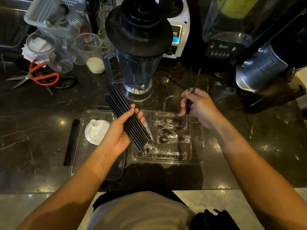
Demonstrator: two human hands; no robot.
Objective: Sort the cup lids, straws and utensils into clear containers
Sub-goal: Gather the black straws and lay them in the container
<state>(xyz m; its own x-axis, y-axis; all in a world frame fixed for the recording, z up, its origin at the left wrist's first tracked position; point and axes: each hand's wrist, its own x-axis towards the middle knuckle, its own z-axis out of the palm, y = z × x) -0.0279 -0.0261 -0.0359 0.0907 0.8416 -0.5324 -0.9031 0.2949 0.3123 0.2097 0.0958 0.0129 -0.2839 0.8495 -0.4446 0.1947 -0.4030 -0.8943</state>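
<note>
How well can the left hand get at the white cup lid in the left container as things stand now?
Probably not yet. The left hand is full, closed around a bundle of black straws. The white cup lid lies uncovered in the open left container, right beside that hand, so only the straws stand in the way.

Dark shiny stone counter [41,130] with pale veins. Big blender jug [132,67] with a black lid, standing near the middle. Red-handled scissors [38,75] lying flat at the left. Clear measuring cup [88,48] with something white at the bottom, just behind the scissors. White basket [44,12] at the back left. Black blender base [221,48] with round buttons at the right, next to a shiny metal cup [260,70].
</note>
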